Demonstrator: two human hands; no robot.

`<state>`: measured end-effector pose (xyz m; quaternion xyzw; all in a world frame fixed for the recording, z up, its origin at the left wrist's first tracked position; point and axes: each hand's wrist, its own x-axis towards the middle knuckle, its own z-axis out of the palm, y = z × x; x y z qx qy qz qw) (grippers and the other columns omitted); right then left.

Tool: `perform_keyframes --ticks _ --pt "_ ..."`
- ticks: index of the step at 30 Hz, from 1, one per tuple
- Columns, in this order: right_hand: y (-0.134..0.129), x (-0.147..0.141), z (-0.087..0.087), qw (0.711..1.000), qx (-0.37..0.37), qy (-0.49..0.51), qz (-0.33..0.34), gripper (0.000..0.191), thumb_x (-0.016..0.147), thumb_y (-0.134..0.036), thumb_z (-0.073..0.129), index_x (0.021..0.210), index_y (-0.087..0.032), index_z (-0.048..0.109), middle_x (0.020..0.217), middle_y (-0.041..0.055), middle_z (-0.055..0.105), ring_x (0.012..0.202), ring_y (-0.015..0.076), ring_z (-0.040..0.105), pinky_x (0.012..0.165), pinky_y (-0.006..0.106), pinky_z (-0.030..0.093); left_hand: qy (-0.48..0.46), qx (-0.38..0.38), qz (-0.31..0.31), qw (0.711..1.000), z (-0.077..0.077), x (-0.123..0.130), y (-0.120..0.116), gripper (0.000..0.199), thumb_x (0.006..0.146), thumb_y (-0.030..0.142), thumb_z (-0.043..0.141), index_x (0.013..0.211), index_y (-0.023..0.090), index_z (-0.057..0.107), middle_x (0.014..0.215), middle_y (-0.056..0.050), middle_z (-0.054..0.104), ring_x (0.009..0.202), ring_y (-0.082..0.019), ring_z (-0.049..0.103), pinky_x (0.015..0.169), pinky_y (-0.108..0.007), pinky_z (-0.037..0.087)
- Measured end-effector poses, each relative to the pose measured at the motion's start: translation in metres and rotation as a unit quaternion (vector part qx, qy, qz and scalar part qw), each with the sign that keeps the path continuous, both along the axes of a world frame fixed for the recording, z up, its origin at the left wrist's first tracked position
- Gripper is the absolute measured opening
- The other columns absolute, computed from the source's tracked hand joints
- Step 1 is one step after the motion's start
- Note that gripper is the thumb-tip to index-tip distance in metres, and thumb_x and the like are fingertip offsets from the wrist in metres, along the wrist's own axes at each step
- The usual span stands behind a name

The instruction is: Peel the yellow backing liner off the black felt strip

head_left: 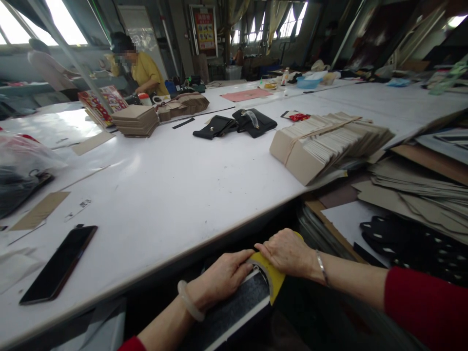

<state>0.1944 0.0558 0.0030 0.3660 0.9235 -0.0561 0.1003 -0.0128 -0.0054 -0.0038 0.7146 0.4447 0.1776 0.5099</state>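
Note:
Below the table's front edge, a dark flat piece with pale edges (237, 309) lies close to my body. My left hand (228, 273) rests on its upper end, fingers bent together near a small metal ring. My right hand (288, 253) is closed on a yellow piece (272, 275) with a curved inner edge, which sits against the end of the dark piece. The two hands nearly touch at the thumb and fingertips. Whether my left fingers pinch anything is hard to make out.
On the white table (175, 195) are a phone (58, 265), black pouches (254, 122), a banded stack of card pieces (329, 141) and another card stack (135, 121). Card sheets and dotted black fabric (409, 248) lie at right. A person in yellow (148, 73) is across the table.

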Motion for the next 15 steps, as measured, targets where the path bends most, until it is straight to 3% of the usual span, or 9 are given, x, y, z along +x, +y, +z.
perform_keyframes --ticks 9,15 --pt "-0.005 -0.001 0.001 1.0 0.003 -0.004 -0.007 0.065 0.103 -0.038 0.019 0.074 -0.018 0.074 0.075 0.0104 0.074 0.07 0.0251 0.071 0.056 0.029 0.035 0.015 0.026 -0.003 1.0 -0.002 0.002 -0.002 0.034 0.1 0.039 0.037 0.116 0.022 0.062 0.107 -0.003 0.069 0.094 -0.019 0.065 0.086 -0.026 0.047" --pt "-0.013 0.003 0.0 1.0 -0.012 -0.003 -0.013 0.065 0.103 -0.037 0.02 0.075 -0.017 0.074 0.076 0.0114 0.073 0.071 0.0254 0.071 0.056 0.028 0.033 0.082 0.065 -0.031 0.994 0.0 0.002 -0.005 0.039 0.101 0.042 0.032 0.117 0.023 0.062 0.105 -0.005 0.07 0.094 -0.022 0.066 0.083 -0.028 0.048"
